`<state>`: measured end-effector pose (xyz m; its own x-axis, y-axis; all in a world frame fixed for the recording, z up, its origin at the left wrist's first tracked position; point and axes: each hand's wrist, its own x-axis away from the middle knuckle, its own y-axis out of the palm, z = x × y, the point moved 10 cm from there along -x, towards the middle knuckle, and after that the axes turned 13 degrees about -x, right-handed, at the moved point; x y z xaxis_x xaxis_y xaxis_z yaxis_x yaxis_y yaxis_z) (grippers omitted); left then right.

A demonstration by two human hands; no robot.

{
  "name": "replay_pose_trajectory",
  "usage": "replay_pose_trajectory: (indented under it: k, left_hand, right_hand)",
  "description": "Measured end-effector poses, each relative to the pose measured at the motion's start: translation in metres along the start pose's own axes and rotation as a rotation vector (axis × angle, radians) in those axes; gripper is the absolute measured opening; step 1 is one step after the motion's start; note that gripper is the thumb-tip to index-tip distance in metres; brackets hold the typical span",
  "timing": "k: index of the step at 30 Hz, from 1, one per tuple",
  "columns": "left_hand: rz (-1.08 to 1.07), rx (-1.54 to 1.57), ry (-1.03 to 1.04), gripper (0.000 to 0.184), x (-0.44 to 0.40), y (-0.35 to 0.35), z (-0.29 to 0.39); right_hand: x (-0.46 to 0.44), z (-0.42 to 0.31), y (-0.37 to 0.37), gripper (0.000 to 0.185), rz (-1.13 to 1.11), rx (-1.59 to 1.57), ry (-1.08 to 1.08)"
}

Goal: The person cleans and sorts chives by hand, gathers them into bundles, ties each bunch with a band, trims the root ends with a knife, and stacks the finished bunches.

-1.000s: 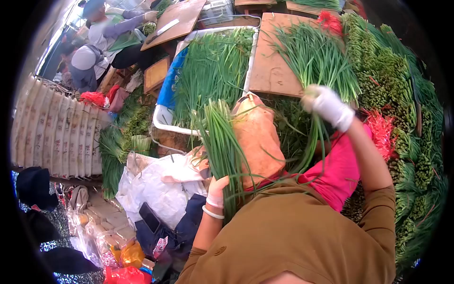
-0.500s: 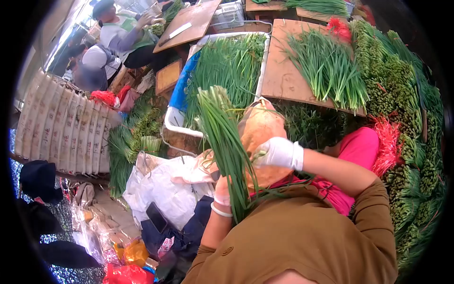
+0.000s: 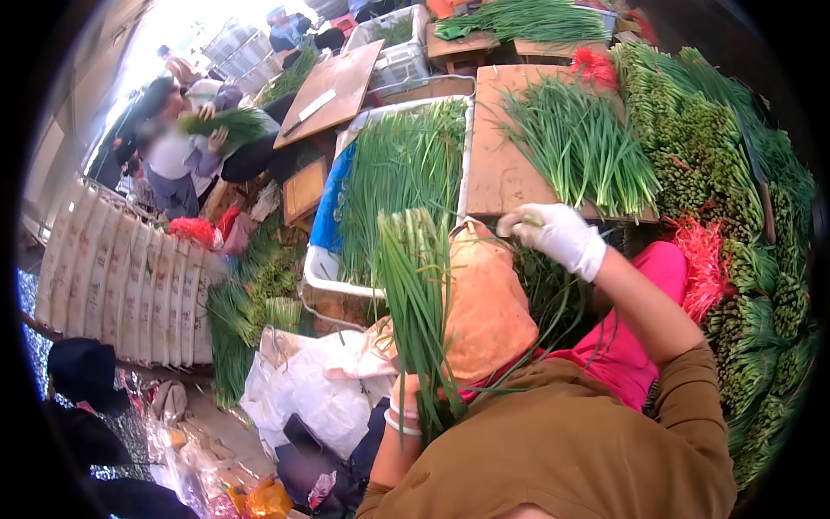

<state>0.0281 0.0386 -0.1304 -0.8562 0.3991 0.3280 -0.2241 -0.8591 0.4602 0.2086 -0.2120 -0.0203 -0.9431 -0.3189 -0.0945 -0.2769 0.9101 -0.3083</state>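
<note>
My left hand [image 3: 406, 400], low in the middle of the head view, is closed around a bunch of garlic chives [image 3: 411, 294]. The bunch stands nearly upright, pale cut ends at the top and green leaves hanging down. My right hand [image 3: 562, 242], in a white glove, is raised to the right of the bunch, clear of it. Its fingers are pinched on a few chive stalks [image 3: 533, 221]; loose leaves trail below. An orange cloth [image 3: 488, 303] covers my knee between the hands.
Ahead stands a white-rimmed tray [image 3: 337, 284] of chives. Right of it, a wooden board [image 3: 497, 164] bears loose chives [image 3: 588, 147]. Bundled chives [image 3: 692, 138] are stacked along the right, beside red plastic strings [image 3: 696, 268]. A phone [image 3: 303, 435] lies at left. A co-worker [image 3: 177, 156] holds greens.
My right hand has moved up and to the right, away from the bunch. The bunch now stands straighter and a little lower. The view has shifted slightly, and a co-worker now holds greens up.
</note>
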Motion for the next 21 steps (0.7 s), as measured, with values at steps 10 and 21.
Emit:
replay_pose_trajectory:
  k: [10,21]
  left_hand:
    - [0.14,0.402,-0.252,0.028,0.012,0.025,-0.017]
    - [0.041,-0.034,-0.187,0.051,0.0,0.004,-0.035]
  right_hand:
    - [-0.033,0.005,-0.02,0.02,0.262,-0.827,0.051]
    - [-0.019,0.032,0.087,0.02,-0.035,-0.814,0.322]
